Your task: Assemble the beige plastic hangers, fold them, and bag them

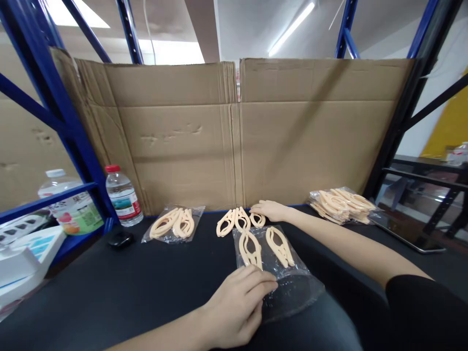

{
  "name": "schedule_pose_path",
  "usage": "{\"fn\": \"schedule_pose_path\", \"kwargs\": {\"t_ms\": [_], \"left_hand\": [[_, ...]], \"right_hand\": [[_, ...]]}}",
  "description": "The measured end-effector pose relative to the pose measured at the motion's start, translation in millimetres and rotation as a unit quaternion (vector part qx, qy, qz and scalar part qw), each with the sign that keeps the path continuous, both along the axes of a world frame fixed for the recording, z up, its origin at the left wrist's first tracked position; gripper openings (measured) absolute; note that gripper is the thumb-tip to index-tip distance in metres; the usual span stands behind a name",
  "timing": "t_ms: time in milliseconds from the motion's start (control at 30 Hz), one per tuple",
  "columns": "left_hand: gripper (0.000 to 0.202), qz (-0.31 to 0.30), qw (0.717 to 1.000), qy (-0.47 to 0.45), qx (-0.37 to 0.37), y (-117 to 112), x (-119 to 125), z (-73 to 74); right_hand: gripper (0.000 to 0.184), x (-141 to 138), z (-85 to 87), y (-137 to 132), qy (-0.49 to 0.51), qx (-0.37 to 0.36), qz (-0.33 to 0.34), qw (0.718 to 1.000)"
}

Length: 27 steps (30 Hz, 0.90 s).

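Observation:
My left hand [237,302] is at the near left side of a clear plastic bag [292,292], its fingers closed on the bag's edge. Two beige folding hangers, a left one [250,248] and a right one [280,246], lie on or in the bag; I cannot tell which. The lower end of the left one is hidden at my fingertips. Farther back, my right hand [270,210] has its fingers curled over another folding hanger [258,221]. Beside that, two more hangers [225,223] stand in a row on the black table.
A bagged pair of hangers [173,224] lies left, near a black mouse-like object [120,239] and a red-capped water bottle [124,197]. At right are a pile of bagged hangers [341,204] and a flat dark tablet-like device [407,231]. Cardboard [183,146] walls the back.

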<state>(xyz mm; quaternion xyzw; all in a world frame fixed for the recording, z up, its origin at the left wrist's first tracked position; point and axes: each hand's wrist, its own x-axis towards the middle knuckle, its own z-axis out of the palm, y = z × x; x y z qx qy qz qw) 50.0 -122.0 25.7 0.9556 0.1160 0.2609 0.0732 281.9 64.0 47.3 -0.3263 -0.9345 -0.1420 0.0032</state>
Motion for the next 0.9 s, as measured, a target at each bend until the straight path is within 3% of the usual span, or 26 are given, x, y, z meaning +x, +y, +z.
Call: {"fn": "schedule_pose_path", "kwargs": {"t_ms": [100,233,400,500,600,667,733,800,900], "left_hand": [[0.047,-0.003,1.0,0.003,-0.007,1.0,0.6,0.3],[0.046,0.0,1.0,0.004,-0.018,1.9,1.0,-0.5],[0.046,-0.003,1.0,-0.006,-0.024,2.0,1.4,0.0],[0.045,-0.001,1.0,-0.011,-0.021,2.1,2.1,0.6],[0.046,0.007,1.0,-0.011,-0.021,2.3,2.3,0.1],[0.048,0.013,1.0,-0.008,-0.022,2.2,2.1,-0.8],[0.05,0.024,1.0,-0.006,-0.02,2.2,2.0,-1.6],[0.051,0.036,0.999,-0.008,-0.012,2.4,2.2,-2.2],[0.052,0.046,0.999,-0.017,0.003,3.1,3.3,-2.8]], "right_hand": [[0.035,21.4,-2.6,-3.7,0.002,0.003,-0.023,1.0],[0.03,67.0,-4.1,-31.4,0.029,0.001,-0.07,0.997],[0.035,118.0,-5.2,-95.2,0.103,0.032,-0.128,0.986],[0.029,127.8,1.2,-145.1,0.228,0.129,-0.125,0.957],[0.017,116.7,13.8,-202.4,0.303,0.247,-0.098,0.915],[0.017,99.7,23.3,-240.0,0.331,0.264,-0.092,0.901],[0.019,78.4,30.8,-270.6,0.321,0.243,-0.063,0.913],[0.023,55.8,34.9,-288.9,0.265,0.225,0.014,0.938],[0.031,24.8,34.3,-290.2,0.157,0.247,0.105,0.95]]}}
